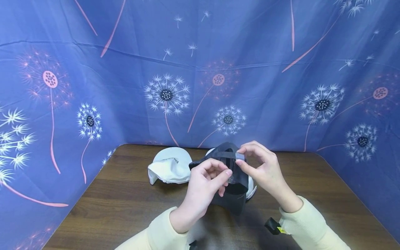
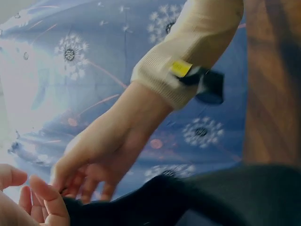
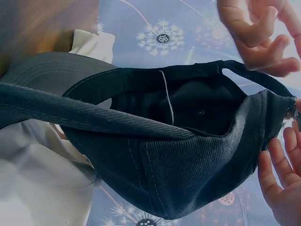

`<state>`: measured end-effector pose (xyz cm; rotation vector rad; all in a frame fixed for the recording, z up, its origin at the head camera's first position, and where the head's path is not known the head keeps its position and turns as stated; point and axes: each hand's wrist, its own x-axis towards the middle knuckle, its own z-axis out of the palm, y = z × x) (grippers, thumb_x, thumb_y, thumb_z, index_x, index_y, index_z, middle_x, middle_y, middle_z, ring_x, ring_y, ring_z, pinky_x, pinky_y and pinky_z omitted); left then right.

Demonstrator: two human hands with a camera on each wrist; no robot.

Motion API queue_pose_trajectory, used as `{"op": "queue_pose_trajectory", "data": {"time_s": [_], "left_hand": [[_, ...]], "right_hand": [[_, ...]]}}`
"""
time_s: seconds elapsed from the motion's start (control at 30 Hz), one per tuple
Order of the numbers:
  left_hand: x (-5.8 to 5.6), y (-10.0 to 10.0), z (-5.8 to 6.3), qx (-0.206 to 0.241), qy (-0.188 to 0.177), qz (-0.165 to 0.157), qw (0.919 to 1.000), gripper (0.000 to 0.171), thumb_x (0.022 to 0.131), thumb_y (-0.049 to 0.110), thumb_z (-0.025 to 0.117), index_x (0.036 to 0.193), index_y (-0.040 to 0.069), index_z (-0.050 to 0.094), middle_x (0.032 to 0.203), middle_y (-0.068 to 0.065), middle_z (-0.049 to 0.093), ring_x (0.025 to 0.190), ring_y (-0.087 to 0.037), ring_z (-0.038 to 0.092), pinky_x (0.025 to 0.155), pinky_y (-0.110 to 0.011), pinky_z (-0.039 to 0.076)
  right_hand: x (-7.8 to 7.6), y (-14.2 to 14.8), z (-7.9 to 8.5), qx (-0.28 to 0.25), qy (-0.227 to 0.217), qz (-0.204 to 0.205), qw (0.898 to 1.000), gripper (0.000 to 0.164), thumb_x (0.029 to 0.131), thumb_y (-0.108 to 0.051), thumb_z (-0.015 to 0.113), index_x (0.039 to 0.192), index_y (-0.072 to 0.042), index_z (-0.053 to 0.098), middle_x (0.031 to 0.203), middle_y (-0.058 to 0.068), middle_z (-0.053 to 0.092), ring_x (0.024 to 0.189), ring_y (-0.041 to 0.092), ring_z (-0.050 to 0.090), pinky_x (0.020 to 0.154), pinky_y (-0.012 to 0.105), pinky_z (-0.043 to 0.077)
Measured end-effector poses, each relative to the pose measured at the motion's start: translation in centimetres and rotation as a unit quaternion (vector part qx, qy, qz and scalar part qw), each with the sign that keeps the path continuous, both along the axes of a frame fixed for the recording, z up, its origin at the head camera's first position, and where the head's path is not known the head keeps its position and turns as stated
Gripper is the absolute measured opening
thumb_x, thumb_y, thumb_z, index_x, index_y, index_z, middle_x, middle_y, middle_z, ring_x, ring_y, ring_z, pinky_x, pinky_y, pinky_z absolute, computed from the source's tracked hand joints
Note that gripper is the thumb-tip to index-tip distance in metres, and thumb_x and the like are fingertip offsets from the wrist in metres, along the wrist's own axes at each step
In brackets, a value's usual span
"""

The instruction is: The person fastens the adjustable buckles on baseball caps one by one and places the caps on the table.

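A black baseball cap is lifted in front of me, its brim pointing down toward me and its back strap on top. My right hand pinches the shiny buckle on that strap between thumb and index finger. In the right wrist view, the cap's dark inside faces the camera. My left hand hovers by the cap with fingers loosely bent. Nothing shows between its fingers, and it appears apart from the strap.
A white cap with small dark lettering lies on the brown wooden table, left of my hands. Another white item, partly hidden, lies behind the black cap. A blue dandelion-print cloth hangs around the table's back and sides.
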<state>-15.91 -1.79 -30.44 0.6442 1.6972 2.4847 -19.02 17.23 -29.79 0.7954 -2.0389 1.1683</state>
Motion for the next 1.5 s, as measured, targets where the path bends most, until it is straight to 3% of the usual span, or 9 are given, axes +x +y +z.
{"op": "queue_pose_trajectory", "data": {"time_s": [0.17, 0.27, 0.5, 0.6, 0.8, 0.93, 1.1, 1.23, 1.5], "left_hand": [[-0.3, -1.3, 1.7, -0.048, 0.089, 0.016, 0.9948, 0.015, 0.083, 0.001, 0.067, 0.097, -0.001, 0.061, 0.087, -0.011, 0.062, 0.062, -0.011, 0.054, 0.047, -0.024, 0.047], [-0.6, -2.2, 2.5, -0.099, 0.141, 0.040, 0.9843, 0.021, 0.082, 0.002, 0.069, 0.101, 0.005, 0.063, 0.095, -0.011, 0.064, 0.071, -0.012, 0.057, 0.054, -0.025, 0.050], [-1.6, -3.3, 3.5, -0.203, 0.262, 0.110, 0.9371, 0.025, 0.080, 0.009, 0.074, 0.103, 0.011, 0.066, 0.096, -0.001, 0.065, 0.083, -0.015, 0.059, 0.071, -0.031, 0.052], [-2.2, -3.5, 3.5, -0.225, 0.298, 0.130, 0.9183, 0.023, 0.080, 0.011, 0.074, 0.102, 0.011, 0.067, 0.093, 0.000, 0.062, 0.084, -0.015, 0.057, 0.075, -0.033, 0.053], [-3.9, -3.6, 2.9, -0.261, 0.363, 0.161, 0.8801, 0.024, 0.080, 0.015, 0.075, 0.102, 0.010, 0.067, 0.097, 0.004, 0.062, 0.087, -0.009, 0.051, 0.073, -0.023, 0.051], [-4.7, -3.5, 2.4, -0.274, 0.378, 0.145, 0.8726, 0.026, 0.080, 0.018, 0.075, 0.104, 0.011, 0.066, 0.101, 0.006, 0.062, 0.089, -0.007, 0.049, 0.073, -0.021, 0.050], [-5.2, -3.3, 1.9, -0.280, 0.395, 0.127, 0.8659, 0.025, 0.081, 0.021, 0.074, 0.105, 0.016, 0.067, 0.098, 0.007, 0.064, 0.085, -0.008, 0.050, 0.065, -0.030, 0.047], [-5.2, -3.1, 1.8, -0.283, 0.394, 0.127, 0.8651, 0.023, 0.081, 0.022, 0.075, 0.103, 0.017, 0.068, 0.095, 0.010, 0.065, 0.086, -0.005, 0.053, 0.066, -0.034, 0.049], [-5.0, -2.7, 1.8, -0.284, 0.398, 0.134, 0.8619, 0.019, 0.081, 0.020, 0.075, 0.099, 0.016, 0.071, 0.087, 0.010, 0.065, 0.081, -0.003, 0.051, 0.068, -0.023, 0.047]], "right_hand": [[0.0, 0.0, 0.0, -0.004, -0.005, 0.000, 1.000, 0.029, 0.071, 0.008, 0.076, 0.094, -0.008, 0.067, 0.092, 0.001, 0.064, 0.085, 0.009, 0.057, 0.074, 0.017, 0.050], [0.0, 0.0, 0.0, -0.008, -0.007, 0.004, 1.000, 0.030, 0.071, 0.008, 0.076, 0.094, -0.008, 0.067, 0.091, 0.001, 0.064, 0.084, 0.009, 0.057, 0.073, 0.017, 0.050], [-0.2, 0.1, -0.2, -0.008, -0.002, 0.011, 1.000, 0.030, 0.070, 0.009, 0.076, 0.094, -0.007, 0.067, 0.090, 0.001, 0.064, 0.084, 0.009, 0.057, 0.074, 0.017, 0.049], [-0.3, 0.1, -0.3, -0.009, 0.003, 0.015, 1.000, 0.030, 0.070, 0.010, 0.075, 0.094, -0.007, 0.067, 0.090, 0.002, 0.064, 0.083, 0.009, 0.057, 0.074, 0.017, 0.049], [-0.3, 0.1, -0.2, -0.012, 0.009, 0.025, 1.000, 0.031, 0.070, 0.011, 0.075, 0.094, -0.006, 0.067, 0.090, 0.004, 0.064, 0.084, 0.009, 0.058, 0.075, 0.018, 0.050], [-0.2, 0.1, -0.2, -0.014, 0.011, 0.036, 0.999, 0.031, 0.069, 0.013, 0.074, 0.094, -0.005, 0.067, 0.090, 0.004, 0.064, 0.085, 0.010, 0.058, 0.076, 0.018, 0.050], [-0.2, 0.1, -0.3, -0.013, 0.015, 0.041, 0.999, 0.031, 0.069, 0.013, 0.074, 0.094, -0.005, 0.067, 0.091, 0.003, 0.064, 0.085, 0.009, 0.058, 0.076, 0.018, 0.050], [-0.1, 0.0, -0.2, -0.016, 0.017, 0.050, 0.998, 0.032, 0.069, 0.013, 0.073, 0.095, -0.005, 0.067, 0.091, 0.003, 0.064, 0.085, 0.009, 0.058, 0.076, 0.018, 0.051], [-0.1, 0.0, -0.2, -0.018, 0.015, 0.058, 0.998, 0.035, 0.068, 0.016, 0.073, 0.095, -0.004, 0.066, 0.091, 0.006, 0.063, 0.085, 0.010, 0.058, 0.077, 0.019, 0.050]]}}
